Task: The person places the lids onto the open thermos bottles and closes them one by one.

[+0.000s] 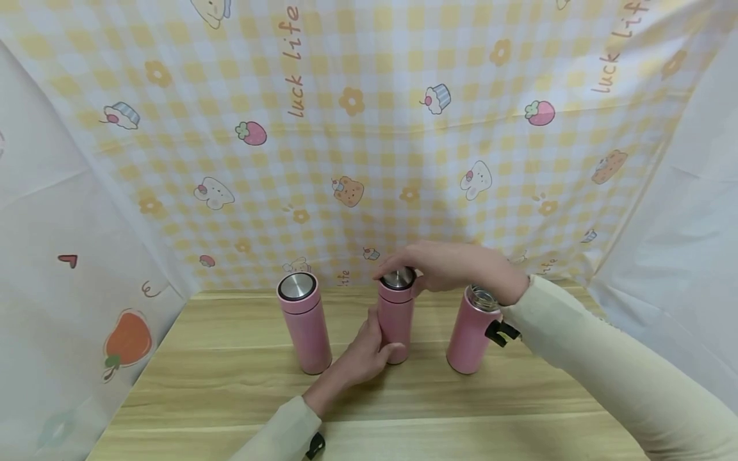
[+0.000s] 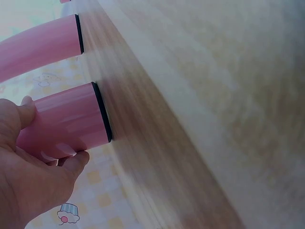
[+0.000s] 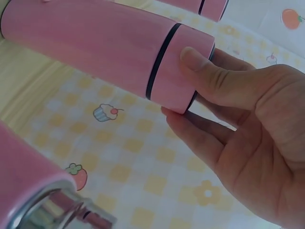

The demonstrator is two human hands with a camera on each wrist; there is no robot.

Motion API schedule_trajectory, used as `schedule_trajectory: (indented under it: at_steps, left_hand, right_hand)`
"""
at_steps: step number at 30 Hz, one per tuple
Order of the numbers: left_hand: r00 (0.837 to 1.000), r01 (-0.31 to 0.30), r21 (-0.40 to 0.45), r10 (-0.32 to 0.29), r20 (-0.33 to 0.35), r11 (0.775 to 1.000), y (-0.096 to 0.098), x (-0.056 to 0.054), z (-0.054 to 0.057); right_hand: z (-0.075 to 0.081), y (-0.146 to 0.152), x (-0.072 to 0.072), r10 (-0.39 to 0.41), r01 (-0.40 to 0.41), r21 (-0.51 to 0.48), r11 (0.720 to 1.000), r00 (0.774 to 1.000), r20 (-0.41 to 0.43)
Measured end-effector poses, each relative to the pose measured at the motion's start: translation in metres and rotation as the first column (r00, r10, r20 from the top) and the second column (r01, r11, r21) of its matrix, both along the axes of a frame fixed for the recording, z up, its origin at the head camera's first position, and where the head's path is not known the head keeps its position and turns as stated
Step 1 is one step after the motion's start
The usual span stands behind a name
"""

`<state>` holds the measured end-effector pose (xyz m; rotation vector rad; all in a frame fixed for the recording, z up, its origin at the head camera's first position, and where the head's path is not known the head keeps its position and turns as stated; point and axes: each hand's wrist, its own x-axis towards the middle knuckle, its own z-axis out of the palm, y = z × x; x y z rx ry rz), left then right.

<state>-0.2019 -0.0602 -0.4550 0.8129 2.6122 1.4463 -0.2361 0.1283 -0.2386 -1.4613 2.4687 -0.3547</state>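
Three pink thermos bottles stand upright in a row on the wooden table. My left hand (image 1: 366,352) grips the lower body of the middle thermos (image 1: 395,323), thumb in front, fingers at its side. From above, my right hand (image 1: 444,264) holds the lid (image 3: 183,67) of that same thermos, thumb on one side and fingers around the other. A dark seam shows between lid and body. To the left stands a capped thermos (image 1: 308,333) with a silver top. The right thermos (image 1: 469,336) has no lid, and its metal mouth shows below my right wrist.
The wood-grain table (image 1: 219,384) ends at a yellow checked cloth (image 1: 380,160) hanging behind the bottles. White cloth (image 1: 52,211) hangs at the left side and more at the right. My right forearm passes close over the lidless thermos.
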Motion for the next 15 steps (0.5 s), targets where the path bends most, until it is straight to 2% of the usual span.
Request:
schedule_trajectory:
  at_steps: [10, 15]
  left_hand:
    - [0.999, 0.013, -0.001, -0.013, -0.04, 1.0, -0.0007, 0.002, 0.0017]
    - [0.999, 0.014, 0.005, -0.014, -0.029, 1.0, -0.0013, 0.002, 0.002]
  right_hand:
    - [0.0001, -0.0039, 0.0024, -0.044, 0.046, 0.031, 0.998, 0.998, -0.051]
    - [-0.0003, -0.0044, 0.0036, -0.057, 0.06, 0.039, 0.997, 0.995, -0.077]
